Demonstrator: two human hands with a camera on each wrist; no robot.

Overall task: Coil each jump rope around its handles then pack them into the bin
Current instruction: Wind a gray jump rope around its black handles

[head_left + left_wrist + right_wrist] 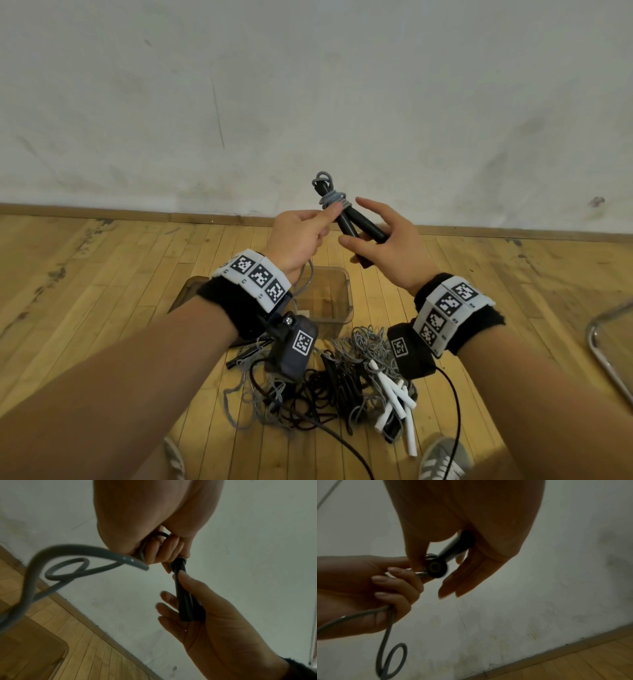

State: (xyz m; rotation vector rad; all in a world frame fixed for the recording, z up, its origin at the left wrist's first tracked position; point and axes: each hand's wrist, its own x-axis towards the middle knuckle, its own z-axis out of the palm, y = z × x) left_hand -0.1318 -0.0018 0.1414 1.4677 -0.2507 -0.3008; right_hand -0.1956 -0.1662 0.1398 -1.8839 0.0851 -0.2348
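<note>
Grey rope (331, 198) wraps 2 black handles (356, 226), left hand (297, 236) gripping it.

Left hand (297, 236): pinches grey rope (331, 198) wound on black handles (356, 226).
Right hand (390, 246): cradles the handles.
Bin (329, 298): on floor (102, 274).

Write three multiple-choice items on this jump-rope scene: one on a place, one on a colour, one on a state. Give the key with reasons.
1. Where does the clear plastic bin stand?
A. on the floor below the hands
B. on a chair
C. on a shelf

2. What colour is the cord wound on the black handles?
A. red
B. grey
C. yellow

3. What is the left hand doing?
A. resting flat on the floor
B. hanging idle
C. gripping the cord at the handles

Key: 1 A, it sits on the floorboards beside the rope pile; 2 B, grey turns wrap the handles; 3 C, its fingers curl round the cord while the right hand holds the handles.
</note>
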